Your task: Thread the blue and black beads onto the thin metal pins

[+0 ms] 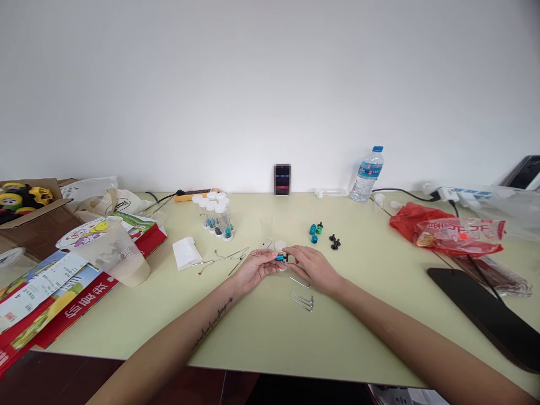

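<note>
A small shiny blue cylinder with a black end (280, 257) sits between my two hands. My left hand (258, 267) pinches its blue part between thumb and fingers. The fingers of my right hand (310, 265) are closed at the black end. A round white cap (280, 246) lies just beyond my fingertips, partly hidden. Beside my right hand is a thin metal pin (300, 282), and several similar metal pins (302, 301) lie nearer to me. Small blue pieces (313, 234), a green piece (319, 228) and black pieces (335, 243) stand farther right.
Several clear tubes with white caps (215, 216) stand at left behind thin wires (217, 259) and a white paper packet (186, 253). A tilted drink cup (122, 256) lies farther left. A phone (282, 180) and water bottle (368, 175) stand by the wall.
</note>
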Demonstrator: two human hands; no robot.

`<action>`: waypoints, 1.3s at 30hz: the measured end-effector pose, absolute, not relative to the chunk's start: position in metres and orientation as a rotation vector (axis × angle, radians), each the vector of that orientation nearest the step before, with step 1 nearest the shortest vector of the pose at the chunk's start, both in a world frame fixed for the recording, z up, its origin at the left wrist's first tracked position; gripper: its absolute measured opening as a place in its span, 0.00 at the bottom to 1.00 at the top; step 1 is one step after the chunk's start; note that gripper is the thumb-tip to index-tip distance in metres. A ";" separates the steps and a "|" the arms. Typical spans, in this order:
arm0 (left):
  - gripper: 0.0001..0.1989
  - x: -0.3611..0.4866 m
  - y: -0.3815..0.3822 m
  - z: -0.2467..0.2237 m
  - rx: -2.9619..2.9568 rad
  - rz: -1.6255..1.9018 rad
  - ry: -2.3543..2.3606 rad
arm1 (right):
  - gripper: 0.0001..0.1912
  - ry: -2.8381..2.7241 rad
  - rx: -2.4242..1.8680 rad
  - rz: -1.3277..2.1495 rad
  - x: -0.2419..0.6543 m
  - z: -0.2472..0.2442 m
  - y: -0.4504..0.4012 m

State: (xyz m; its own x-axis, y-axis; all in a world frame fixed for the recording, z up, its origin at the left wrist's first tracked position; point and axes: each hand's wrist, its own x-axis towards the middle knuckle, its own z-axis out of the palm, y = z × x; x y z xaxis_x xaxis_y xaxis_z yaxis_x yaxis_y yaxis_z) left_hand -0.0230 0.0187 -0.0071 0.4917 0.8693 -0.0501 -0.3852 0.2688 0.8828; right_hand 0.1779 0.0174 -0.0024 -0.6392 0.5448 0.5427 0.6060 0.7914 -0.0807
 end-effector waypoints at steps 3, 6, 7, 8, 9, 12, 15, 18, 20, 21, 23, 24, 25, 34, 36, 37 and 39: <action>0.13 -0.023 0.018 -0.006 0.954 0.911 0.603 | 0.14 -2.419 -0.840 -0.143 0.178 -0.002 0.017; 0.13 -0.023 0.018 -0.005 0.953 0.901 0.602 | 0.12 -2.418 -0.827 -0.139 0.178 -0.002 0.017; 0.13 -0.023 0.017 -0.004 0.954 0.899 0.601 | 0.12 -2.418 -0.826 -0.137 0.178 -0.003 0.018; 0.13 -0.023 0.017 -0.004 0.955 0.897 0.599 | 0.11 -2.417 -0.824 -0.136 0.178 -0.003 0.018; 0.13 -0.023 0.017 -0.004 0.956 0.897 0.596 | 0.11 -2.418 -0.824 -0.135 0.178 -0.004 0.018; 0.12 -0.023 0.017 -0.004 0.960 0.894 0.593 | 0.11 -2.429 -0.833 -0.140 0.178 -0.004 0.018; 0.11 -0.023 0.017 -0.005 0.961 0.894 0.589 | 0.11 -2.438 -0.846 -0.147 0.178 -0.004 0.017; 0.11 -0.024 0.018 -0.006 0.960 0.895 0.590 | 0.11 -2.434 -0.855 -0.141 0.178 -0.004 0.017; 0.11 -0.024 0.018 -0.006 0.959 0.896 0.590 | 0.11 -2.422 -0.857 -0.139 0.178 -0.004 0.017; 0.11 -0.024 0.018 -0.007 0.961 0.894 0.588 | 0.11 -2.415 -0.858 -0.138 0.178 -0.004 0.017; 0.11 -0.024 0.019 -0.007 0.965 0.888 0.585 | 0.12 -2.405 -0.861 -0.139 0.178 -0.003 0.017; 0.11 -0.024 0.019 -0.007 0.966 0.885 0.585 | 0.13 -2.402 -0.859 -0.142 0.178 -0.003 0.017; 0.12 -0.024 0.019 -0.007 0.968 0.883 0.585 | 0.13 -2.402 -0.853 -0.148 0.178 -0.003 0.017; 0.10 -0.024 0.019 -0.007 0.969 0.875 0.582 | 0.11 -2.405 -0.825 -0.185 0.178 -0.003 0.017; 0.11 -0.024 0.018 -0.007 0.972 0.874 0.579 | 0.11 -2.399 -0.824 -0.186 0.178 -0.003 0.018; 0.11 -0.025 0.018 -0.007 0.974 0.875 0.578 | 0.11 -2.396 -0.823 -0.188 0.178 -0.003 0.018; 0.11 -0.025 0.019 -0.007 0.973 0.879 0.578 | 0.12 -2.393 -0.823 -0.193 0.178 -0.003 0.018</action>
